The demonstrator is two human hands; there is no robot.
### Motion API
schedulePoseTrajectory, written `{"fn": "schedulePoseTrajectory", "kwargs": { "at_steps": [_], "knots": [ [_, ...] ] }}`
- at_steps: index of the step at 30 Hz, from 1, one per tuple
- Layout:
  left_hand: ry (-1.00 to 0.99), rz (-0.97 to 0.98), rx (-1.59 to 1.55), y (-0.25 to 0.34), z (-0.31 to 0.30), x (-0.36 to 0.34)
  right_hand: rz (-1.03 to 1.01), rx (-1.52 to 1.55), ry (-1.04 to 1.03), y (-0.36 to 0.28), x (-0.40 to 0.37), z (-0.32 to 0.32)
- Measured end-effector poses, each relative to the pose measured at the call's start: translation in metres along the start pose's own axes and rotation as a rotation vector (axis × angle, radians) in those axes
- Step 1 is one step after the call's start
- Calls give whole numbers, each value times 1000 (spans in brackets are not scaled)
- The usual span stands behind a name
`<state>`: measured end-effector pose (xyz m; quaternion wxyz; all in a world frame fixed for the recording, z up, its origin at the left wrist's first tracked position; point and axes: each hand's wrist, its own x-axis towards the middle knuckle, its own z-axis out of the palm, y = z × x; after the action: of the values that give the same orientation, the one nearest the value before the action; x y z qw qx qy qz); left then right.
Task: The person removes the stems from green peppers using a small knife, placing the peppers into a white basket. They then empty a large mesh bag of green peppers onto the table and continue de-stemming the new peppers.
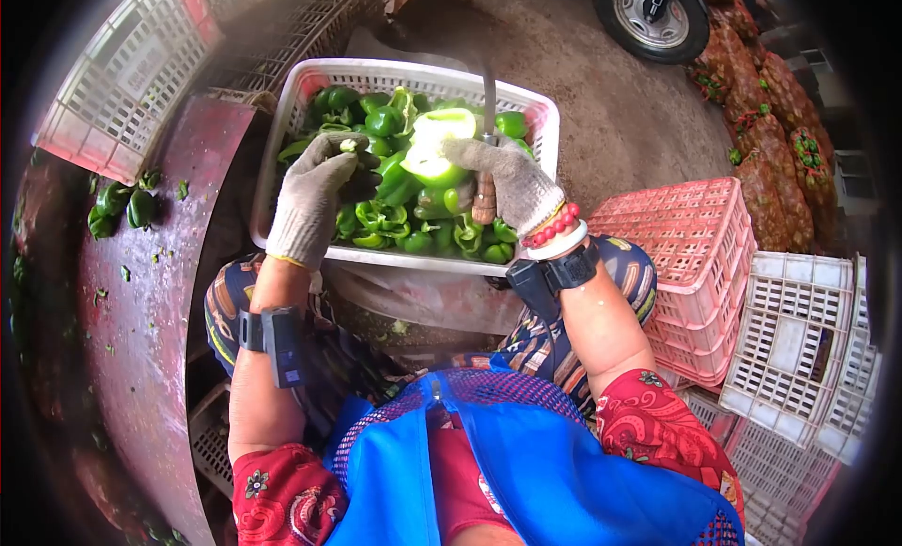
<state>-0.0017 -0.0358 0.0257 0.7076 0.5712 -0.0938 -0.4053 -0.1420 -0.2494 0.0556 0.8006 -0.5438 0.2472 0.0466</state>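
A white crate (404, 257) full of green peppers (385, 121) stands in front of my knees. My left hand (318, 189), in a grey-white glove, is over the crate's left part, its fingers curled round a small pale green piece (349, 146). My right hand (512, 175), gloved too, is closed at the right part. It holds a knife by its wooden handle (484, 198), with the dark blade (489, 95) pointing up and away. Its fingertips also touch a brightly lit, cut pepper (439, 147) between my hands.
On the left, a reddish metal surface (141, 311) bears several peppers (140, 209) below a white crate (132, 76). Stacked pink crates (667, 236) and white crates (789, 330) stand right. Behind them are net sacks (766, 161) and a wheel (650, 15).
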Motion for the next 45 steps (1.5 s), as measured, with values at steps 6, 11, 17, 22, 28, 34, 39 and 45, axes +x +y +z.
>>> {"fn": "schedulePoseTrajectory", "kwargs": {
  "at_steps": [6,11,17,22,28,34,39,45],
  "knots": [
    [-122,-156,-132,-6,3,-16,-164,-255,-16,9,2,19],
    [-55,124,469,-52,8,-4,-449,-827,155,35,-2,41],
    [-34,47,636,-14,22,-13,-154,-362,-26,21,-8,34],
    [-86,-39,531,11,26,-26,110,39,-123,22,-10,35],
    [-76,209,519,4,21,-29,118,145,-34,27,-15,45],
    [-152,1,135,18,26,-35,52,71,-105,27,-10,34],
    [-110,-278,-95,12,2,-26,-64,-395,-145,5,0,22],
    [-53,-135,135,53,-51,-107,13,-1536,-72,23,20,-23]
  ]
}}
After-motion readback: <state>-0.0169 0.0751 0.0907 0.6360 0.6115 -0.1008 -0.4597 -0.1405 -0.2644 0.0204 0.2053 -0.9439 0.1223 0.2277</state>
